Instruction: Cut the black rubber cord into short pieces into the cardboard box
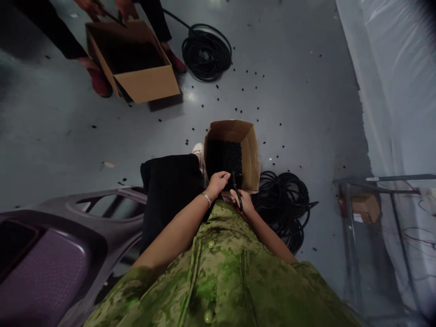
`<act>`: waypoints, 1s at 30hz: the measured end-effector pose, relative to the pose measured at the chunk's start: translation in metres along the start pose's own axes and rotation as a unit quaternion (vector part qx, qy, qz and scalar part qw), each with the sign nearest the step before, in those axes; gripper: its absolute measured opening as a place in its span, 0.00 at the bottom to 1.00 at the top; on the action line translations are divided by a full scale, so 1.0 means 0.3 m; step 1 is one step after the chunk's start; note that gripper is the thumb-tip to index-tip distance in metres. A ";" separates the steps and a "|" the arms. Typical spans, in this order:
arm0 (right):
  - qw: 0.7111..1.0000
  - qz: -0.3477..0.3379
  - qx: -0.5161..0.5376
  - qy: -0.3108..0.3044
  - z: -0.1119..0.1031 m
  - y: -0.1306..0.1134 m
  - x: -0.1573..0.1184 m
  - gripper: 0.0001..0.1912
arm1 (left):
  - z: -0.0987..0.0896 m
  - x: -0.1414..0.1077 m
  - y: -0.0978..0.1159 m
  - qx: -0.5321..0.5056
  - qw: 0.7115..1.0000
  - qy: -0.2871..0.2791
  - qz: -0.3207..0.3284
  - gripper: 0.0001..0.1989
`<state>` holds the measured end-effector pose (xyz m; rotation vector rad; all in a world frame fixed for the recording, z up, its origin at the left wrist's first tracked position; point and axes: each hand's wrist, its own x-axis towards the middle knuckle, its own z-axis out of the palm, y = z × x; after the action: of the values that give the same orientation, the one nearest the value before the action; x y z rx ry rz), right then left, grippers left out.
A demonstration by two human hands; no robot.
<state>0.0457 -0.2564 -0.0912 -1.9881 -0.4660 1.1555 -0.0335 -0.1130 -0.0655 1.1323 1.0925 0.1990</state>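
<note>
A small cardboard box [251, 156] stands open in front of me, its bottom covered with small black pieces [232, 156]. Over its near edge is my left hand [219, 182], fingers pinched together; what they hold is too small and dark to make out. My right hand [242, 201] is closed around the handles of scissors [237, 193], whose dark blades point forward over the box, close to my left fingertips. Coils of black tubing [284, 200] lie on the floor just right of the box.
Another person's hands [127, 9] are above a larger cardboard box [150, 84] at the upper left. A second black coil [207, 53] lies beside it. Small black bits dot the floor. A plastic chair [51, 268] is at the left, a metal frame [350, 213] at the right.
</note>
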 end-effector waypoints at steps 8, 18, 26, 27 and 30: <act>0.988 -0.050 -0.140 0.031 -0.008 0.009 0.001 0.27 | -0.001 0.002 0.004 0.011 1.000 -0.002 -0.008 0.13; 0.958 -0.123 -0.254 0.055 0.000 0.029 0.011 0.24 | 0.000 0.000 0.014 -0.008 0.999 -0.007 -0.036 0.11; 0.955 -0.121 -0.259 0.076 0.011 0.016 0.019 0.23 | -0.002 -0.011 0.034 -0.014 0.999 -0.002 -0.029 0.10; 0.955 -0.121 -0.259 0.075 0.011 0.014 0.020 0.22 | -0.003 -0.013 0.037 -0.014 1.000 -0.002 -0.027 0.10; 0.955 -0.124 -0.260 0.076 0.008 0.010 0.023 0.19 | -0.005 -0.017 0.041 -0.014 1.000 -0.008 -0.018 0.12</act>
<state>0.0470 -0.2528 -0.0983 -2.3530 -0.9868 0.7630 -0.0326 -0.1095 -0.0526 1.0875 1.0928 0.1763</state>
